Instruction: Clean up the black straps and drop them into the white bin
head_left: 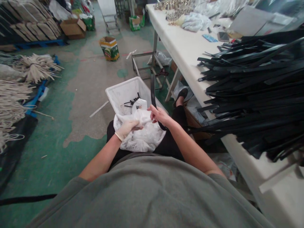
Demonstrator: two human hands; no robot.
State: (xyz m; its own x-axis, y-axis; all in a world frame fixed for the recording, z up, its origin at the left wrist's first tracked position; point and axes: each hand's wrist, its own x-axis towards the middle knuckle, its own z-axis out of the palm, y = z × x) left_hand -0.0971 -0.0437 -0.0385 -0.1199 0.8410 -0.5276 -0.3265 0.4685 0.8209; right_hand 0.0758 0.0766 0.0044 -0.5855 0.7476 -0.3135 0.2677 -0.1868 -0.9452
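Note:
A black strap (153, 90) stands up out of my right hand (159, 116), which is closed around it; its lower part bends down behind the hand. My left hand (129, 128) wears a pale thin glove. Its fingers are curled over the white plastic bag (144, 139) on my lap, and what they hold is hidden. In front of both hands a white plastic bin (114, 100) rests tilted against my legs. Several short black pieces (132, 102) lie inside it, beside part of the bag.
On the right, a white table (174, 44) bears a large pile of black straps (251, 85), white gloves (196, 22) and metal fittings (177, 9). A metal frame (142, 65) stands beyond the bin. Bundles of beige cord (16, 98) lie left; a cardboard box (109, 49) sits ahead.

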